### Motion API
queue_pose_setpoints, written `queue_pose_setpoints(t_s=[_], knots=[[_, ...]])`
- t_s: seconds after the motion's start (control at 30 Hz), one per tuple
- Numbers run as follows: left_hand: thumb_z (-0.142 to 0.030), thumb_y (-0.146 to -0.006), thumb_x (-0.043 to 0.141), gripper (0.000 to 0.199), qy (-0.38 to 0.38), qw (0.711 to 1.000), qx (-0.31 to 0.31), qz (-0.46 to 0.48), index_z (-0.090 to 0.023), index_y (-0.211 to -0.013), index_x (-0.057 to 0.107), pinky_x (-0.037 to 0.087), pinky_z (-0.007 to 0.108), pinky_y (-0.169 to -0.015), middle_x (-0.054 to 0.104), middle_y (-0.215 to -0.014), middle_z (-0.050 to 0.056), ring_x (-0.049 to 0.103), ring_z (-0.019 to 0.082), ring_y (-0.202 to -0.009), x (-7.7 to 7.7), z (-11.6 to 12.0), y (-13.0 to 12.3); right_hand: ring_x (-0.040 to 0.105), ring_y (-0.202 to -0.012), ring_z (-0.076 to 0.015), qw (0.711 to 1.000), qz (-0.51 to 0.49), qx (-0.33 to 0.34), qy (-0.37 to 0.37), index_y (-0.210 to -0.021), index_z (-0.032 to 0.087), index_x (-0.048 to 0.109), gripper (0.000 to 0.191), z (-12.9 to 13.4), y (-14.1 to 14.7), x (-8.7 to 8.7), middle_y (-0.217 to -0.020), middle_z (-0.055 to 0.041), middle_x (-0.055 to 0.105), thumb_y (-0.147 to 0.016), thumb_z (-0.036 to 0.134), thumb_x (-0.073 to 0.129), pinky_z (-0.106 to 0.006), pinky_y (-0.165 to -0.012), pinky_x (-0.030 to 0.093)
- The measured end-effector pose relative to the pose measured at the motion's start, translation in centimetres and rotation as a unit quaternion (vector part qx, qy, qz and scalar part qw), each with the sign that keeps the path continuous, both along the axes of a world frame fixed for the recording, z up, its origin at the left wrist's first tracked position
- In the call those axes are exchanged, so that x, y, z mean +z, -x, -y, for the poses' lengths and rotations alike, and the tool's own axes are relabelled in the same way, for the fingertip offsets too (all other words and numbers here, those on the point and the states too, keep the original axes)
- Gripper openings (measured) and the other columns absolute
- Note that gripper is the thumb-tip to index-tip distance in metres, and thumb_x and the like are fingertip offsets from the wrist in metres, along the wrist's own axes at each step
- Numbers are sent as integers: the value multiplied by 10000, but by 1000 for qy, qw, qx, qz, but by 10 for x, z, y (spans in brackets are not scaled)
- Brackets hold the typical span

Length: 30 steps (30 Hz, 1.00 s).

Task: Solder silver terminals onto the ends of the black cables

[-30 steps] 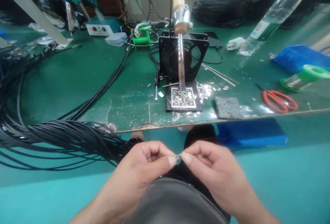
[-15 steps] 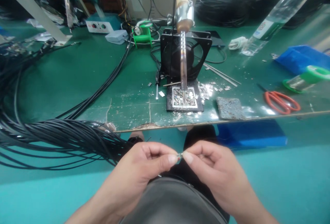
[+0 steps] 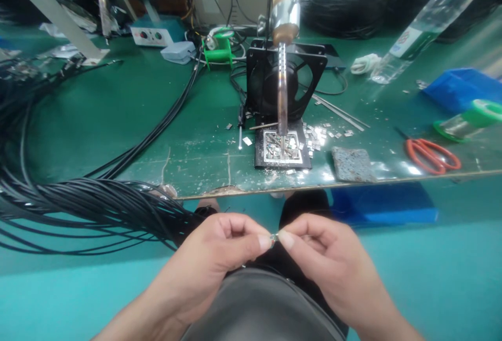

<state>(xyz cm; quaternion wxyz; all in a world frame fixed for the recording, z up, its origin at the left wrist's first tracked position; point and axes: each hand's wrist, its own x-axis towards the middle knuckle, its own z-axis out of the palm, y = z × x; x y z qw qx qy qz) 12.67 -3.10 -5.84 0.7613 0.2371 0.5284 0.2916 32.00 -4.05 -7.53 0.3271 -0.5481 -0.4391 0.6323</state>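
Note:
Between my two hands, just in front of the bench edge, is a tiny metallic piece (image 3: 274, 237) with a spot of red; most of it is hidden by fingertips. My left hand (image 3: 231, 244) pinches it from the left with thumb and forefinger. From the other side, my right hand (image 3: 317, 247) pinches its right end. Beyond them a soldering iron (image 3: 282, 87) hangs tip-down from a clamp, over a small white-rimmed tray (image 3: 265, 162) of little metal bits on a black plate (image 3: 259, 147).
A black fan (image 3: 254, 84) stands behind the iron. To the right lie a grey sponge-like block (image 3: 353, 164), red-handled scissors (image 3: 431, 157), a green solder spool (image 3: 484, 113) and a plastic bottle (image 3: 427, 27). Black cables (image 3: 98, 205) spill over the bench's left edge. A blue bin (image 3: 384, 205) sits below.
The view has shifted slightly, so the bench items appear a little further right and higher. Both hands keep the same pinch on the small piece.

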Motion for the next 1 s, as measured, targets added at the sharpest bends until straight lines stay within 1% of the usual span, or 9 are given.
queue_pose_setpoints(t_s=[0.27,0.4,0.57,0.67,0.83,1.0], knots=[[-297,-714,898,206,-2,1000,-2,2,-154,-684,752,266,242,-547,524,-574,-62,302,83,-552,-1,0,-1,386,-527,-94,1000,4,3,2,-728,167,726,289,2,0,0,-586,19,553,-871,418,742,-222,-484,309],[-273,-728,874,185,-5,1000,-7,-4,-156,-676,740,251,252,-552,509,-575,-61,296,90,-562,0,0,-2,375,-539,-98,1000,15,13,15,-740,166,722,309,2,-1,2,-585,25,523,-880,440,735,-230,-497,301],[-259,-710,866,181,0,1000,-12,-5,-152,-658,730,223,259,-548,483,-562,-64,279,93,-560,2,0,-2,372,-543,-100,1000,7,15,19,-737,168,717,298,0,-1,2,-593,23,522,-882,427,739,-237,-495,295],[-254,-712,860,177,1,1000,-12,-4,-152,-658,725,209,262,-544,483,-559,-63,276,91,-553,2,-1,-2,363,-546,-95,1000,2,13,19,-741,164,715,281,-1,-1,2,-591,28,515,-877,407,748,-234,-500,286],[-245,-693,866,181,7,1000,-16,-4,-145,-647,722,196,260,-534,485,-548,-60,277,84,-539,1,-3,-2,313,-546,-87,999,6,25,29,-744,153,703,308,-3,-2,3,-576,48,451,-885,424,741,-228,-495,235],[-238,-672,877,184,19,1000,-17,11,-145,-632,724,222,248,-529,503,-538,-55,305,81,-530,1,-5,-2,342,-551,-96,999,10,31,25,-752,158,720,311,-1,-4,3,-586,36,478,-895,434,730,-235,-504,255]])
